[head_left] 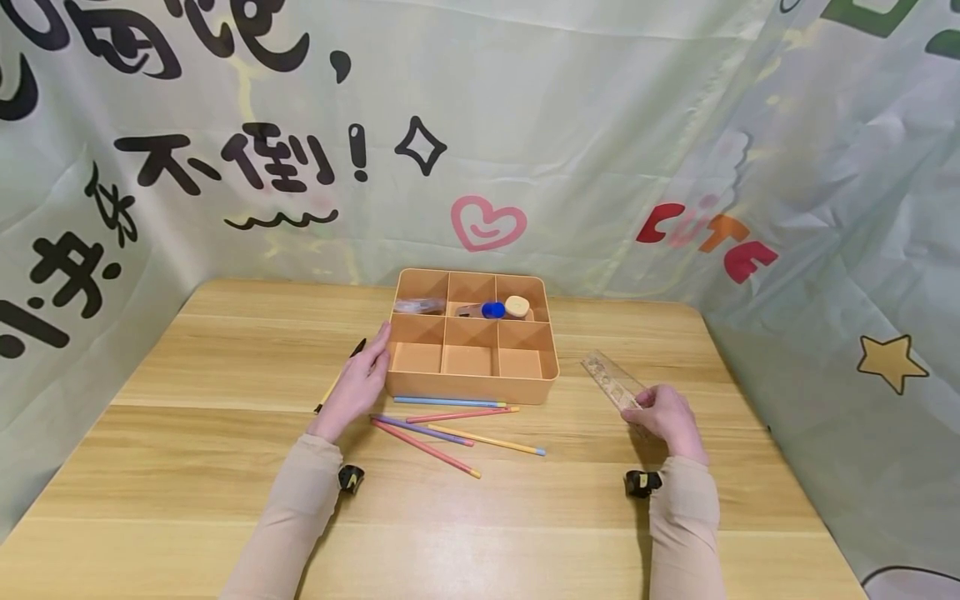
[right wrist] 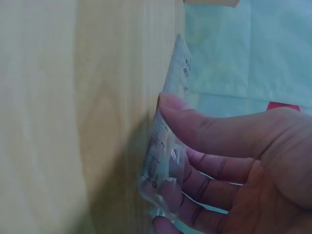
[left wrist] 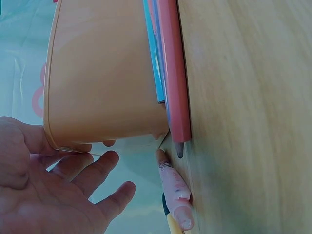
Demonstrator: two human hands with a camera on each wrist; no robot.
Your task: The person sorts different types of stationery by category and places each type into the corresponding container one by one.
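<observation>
While the left hand (head_left: pixel 360 379) rests against the left wall of a light-orange rectangular six-compartment tray (head_left: pixel 471 388) in the head view, the right hand (head_left: pixel 667 417) pinches a transparent flat ruler (head_left: pixel 613 383) to the right of the tray and apart from it. A light-blue straight pencil (head_left: pixel 442 402) lies along the tray's front wall; nearer the person, two red, one purple and one yellow slender pencils (head_left: pixel 491 440) lie loosely crossed on the light wood-grain table (head_left: pixel 465 542). The back row holds small items, including a beige rounded object (head_left: pixel 517 307) at right.

Left wrist view: the fingers are spread, touching the tray's edge. A pink pen-shaped marker (left wrist: pixel 174 190) lies near the tray corner.

Right wrist view: thumb and fingers clamp the ruler from opposite faces, tilted against the tabletop. Far-end contact cannot be determined.
</observation>
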